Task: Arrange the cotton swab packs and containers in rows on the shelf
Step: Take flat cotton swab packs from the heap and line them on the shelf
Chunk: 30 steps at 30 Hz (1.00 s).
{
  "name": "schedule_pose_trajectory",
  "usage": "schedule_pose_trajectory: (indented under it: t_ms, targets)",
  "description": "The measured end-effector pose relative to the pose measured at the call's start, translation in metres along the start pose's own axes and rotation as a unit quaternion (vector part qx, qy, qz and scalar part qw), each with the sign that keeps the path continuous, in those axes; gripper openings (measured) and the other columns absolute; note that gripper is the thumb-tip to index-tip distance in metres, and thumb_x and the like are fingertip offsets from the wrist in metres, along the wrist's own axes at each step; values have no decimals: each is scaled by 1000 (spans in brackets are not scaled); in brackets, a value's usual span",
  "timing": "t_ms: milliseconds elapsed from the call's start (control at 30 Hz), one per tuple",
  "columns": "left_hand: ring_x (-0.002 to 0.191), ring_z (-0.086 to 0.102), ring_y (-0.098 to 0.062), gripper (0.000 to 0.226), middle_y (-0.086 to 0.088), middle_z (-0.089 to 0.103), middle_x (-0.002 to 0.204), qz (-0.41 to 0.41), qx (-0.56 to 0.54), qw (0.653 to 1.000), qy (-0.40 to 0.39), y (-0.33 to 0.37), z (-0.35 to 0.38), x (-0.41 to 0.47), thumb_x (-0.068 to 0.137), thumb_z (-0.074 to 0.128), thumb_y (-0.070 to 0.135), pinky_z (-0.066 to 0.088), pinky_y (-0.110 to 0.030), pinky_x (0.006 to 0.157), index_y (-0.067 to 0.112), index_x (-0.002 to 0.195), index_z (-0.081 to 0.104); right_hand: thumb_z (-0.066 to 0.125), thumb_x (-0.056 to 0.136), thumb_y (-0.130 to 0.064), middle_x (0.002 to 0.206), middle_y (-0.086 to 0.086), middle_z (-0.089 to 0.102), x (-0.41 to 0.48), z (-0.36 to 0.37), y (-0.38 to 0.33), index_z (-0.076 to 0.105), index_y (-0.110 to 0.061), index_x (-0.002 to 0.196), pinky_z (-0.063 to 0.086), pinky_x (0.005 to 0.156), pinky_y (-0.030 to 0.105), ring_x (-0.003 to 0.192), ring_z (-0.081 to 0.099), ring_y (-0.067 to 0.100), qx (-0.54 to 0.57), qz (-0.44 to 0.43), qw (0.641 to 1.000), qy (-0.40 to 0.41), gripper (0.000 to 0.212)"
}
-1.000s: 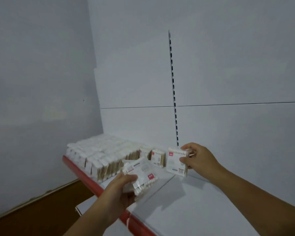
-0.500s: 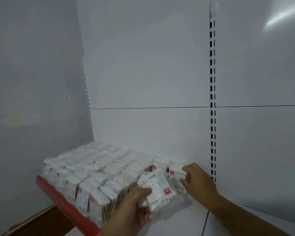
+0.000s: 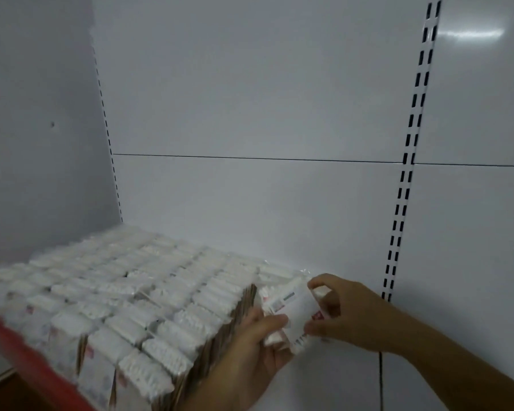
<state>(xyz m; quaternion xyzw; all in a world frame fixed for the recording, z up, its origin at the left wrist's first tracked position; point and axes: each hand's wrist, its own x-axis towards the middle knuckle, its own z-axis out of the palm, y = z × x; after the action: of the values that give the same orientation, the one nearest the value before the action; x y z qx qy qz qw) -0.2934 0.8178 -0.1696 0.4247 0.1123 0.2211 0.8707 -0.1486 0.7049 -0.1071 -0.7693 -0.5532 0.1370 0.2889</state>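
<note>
Many cotton swab packs (image 3: 137,295) stand upright in tight rows on the left part of the white shelf (image 3: 353,381). At the right end of those rows, my left hand (image 3: 250,351) grips a clear pack of cotton swabs (image 3: 291,310) from below. My right hand (image 3: 347,315) pinches the same pack from the right with curled fingers. Behind it, another pack (image 3: 276,274) stands near the back wall. Whether my right hand holds a second pack is hidden.
The shelf has a red front edge (image 3: 27,357) at the lower left. A white back panel with a slotted upright (image 3: 410,149) rises behind. Bare shelf surface lies right of the rows, under my right forearm. A grey wall (image 3: 36,129) closes the left side.
The view moved closer and left over the rows. My two hands came together at the right end of the rows, both now on one pack.
</note>
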Motion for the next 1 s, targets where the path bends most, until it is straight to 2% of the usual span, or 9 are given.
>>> schedule_pose_trajectory:
  t_ms: [67,200,333,467,567,667,800,900,1000]
  targets:
    - [88,67,-31,66,-21,64,123,-8,16,1000,-11,-1,-5,1,63,65,3,56,-35,68,14,128,58,83,67,-36,78,-8,72,7,-9,4,51,-30,102,56,69,31,70,66,9,47,12,998,43,48]
    - [79,69,-29,75,-20,69,111,-24,25,999,-24,-1,-13,5,54,53,-3,58,-35,67,10,127,58,80,72,-13,73,-2,70,12,-36,21,61,-25,86,55,65,39,66,65,14,137,7,983,122,26]
    - [76,70,-35,78,-26,68,106,-25,11,1000,-13,0,-15,6,48,47,-14,60,-42,68,4,123,60,71,76,6,87,1,72,13,-51,31,67,-32,91,59,62,32,77,71,16,233,-29,963,135,41]
    - [86,68,-37,70,-29,65,113,-17,-11,1000,14,0,-14,5,54,48,-14,53,-52,87,0,121,62,74,74,1,82,-7,72,23,-47,34,53,-30,100,57,67,35,73,69,12,239,-20,953,185,46]
    - [88,68,-38,72,-29,64,116,-11,-22,999,29,0,-15,5,52,49,-14,52,-53,88,-1,122,60,76,74,-5,81,-7,72,23,-43,34,60,-27,93,54,65,30,73,67,10,202,-23,961,189,33]
    - [86,69,-40,63,-30,64,115,0,-42,999,35,0,-15,6,62,42,-11,57,-52,79,-1,122,60,75,76,-11,84,-12,70,22,-38,33,67,-29,89,51,68,21,78,66,3,135,-38,971,194,23]
    - [74,70,-36,62,-27,68,104,18,-69,996,46,2,-17,4,61,40,-8,58,-40,54,1,119,61,71,80,-14,93,-9,62,20,-19,29,69,-21,107,44,74,17,84,57,5,-5,-97,966,241,28]
    - [72,71,-36,62,-25,69,101,33,-75,996,36,5,-19,3,60,40,-8,58,-39,52,3,117,62,71,81,-12,93,-6,64,20,-12,28,68,-16,109,49,81,26,84,59,9,4,-127,956,263,28]
    - [80,67,-41,74,-28,66,107,21,-49,999,4,4,-19,2,45,47,-10,60,-51,61,0,115,66,74,79,-13,82,-16,65,19,-17,26,64,-29,93,52,71,24,80,61,1,56,-125,936,325,23]
